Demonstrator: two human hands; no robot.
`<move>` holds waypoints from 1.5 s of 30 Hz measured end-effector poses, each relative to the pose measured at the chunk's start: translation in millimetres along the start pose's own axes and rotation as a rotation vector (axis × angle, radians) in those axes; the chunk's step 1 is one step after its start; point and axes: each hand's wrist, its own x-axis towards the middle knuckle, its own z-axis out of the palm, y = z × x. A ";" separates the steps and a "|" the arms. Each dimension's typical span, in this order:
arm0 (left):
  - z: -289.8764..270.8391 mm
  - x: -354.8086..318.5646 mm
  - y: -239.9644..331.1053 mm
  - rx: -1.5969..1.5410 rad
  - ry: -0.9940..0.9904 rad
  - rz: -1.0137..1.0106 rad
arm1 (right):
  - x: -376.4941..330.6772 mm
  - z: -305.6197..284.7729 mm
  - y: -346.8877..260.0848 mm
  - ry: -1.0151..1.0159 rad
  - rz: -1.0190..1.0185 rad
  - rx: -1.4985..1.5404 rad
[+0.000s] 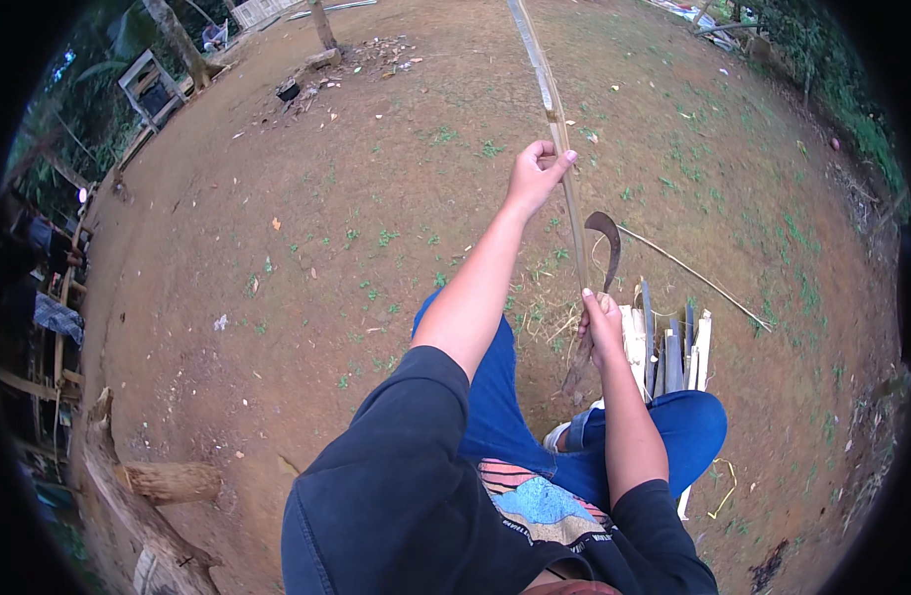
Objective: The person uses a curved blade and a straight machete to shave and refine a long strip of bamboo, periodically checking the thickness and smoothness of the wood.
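Observation:
A long, narrow bamboo strip (574,213) runs from my lap side up past the top edge of the view. Around its middle, my left hand (542,177) pinches it between thumb and fingers. My right hand (602,322) is closed on its near end. Just beyond the right hand rises a dark curved sickle blade (608,243); its lower end passes behind that hand, and I cannot tell whether the fingers hold it. Several pale and grey split slats (673,357) lie beside my right forearm, partly behind my bent knee.
A thin stick (695,274) lies on the dirt ground (306,327) right of the blade. Yellow string (725,488) is near my right knee. Logs (168,483) lie at the lower left. A dark pot (289,90) and a post (322,28) stand farther off.

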 end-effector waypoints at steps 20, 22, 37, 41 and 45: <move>-25.9 27.4 66.5 -0.356 0.312 0.267 | -4.1 0.9 16.7 -0.009 0.052 -0.030; -24.3 39.4 71.5 -0.340 0.298 0.293 | -2.5 2.3 19.3 -0.009 0.060 -0.035; -27.3 45.6 45.8 -0.360 0.097 0.242 | 32.9 16.4 5.5 -0.005 -0.047 -0.173; -29.2 44.9 46.8 -0.428 0.013 0.207 | 42.8 46.3 -35.4 -0.068 -0.236 -0.316; -19.5 39.2 49.0 -0.295 0.098 0.261 | 48.5 68.7 -66.8 -0.072 -0.391 -0.377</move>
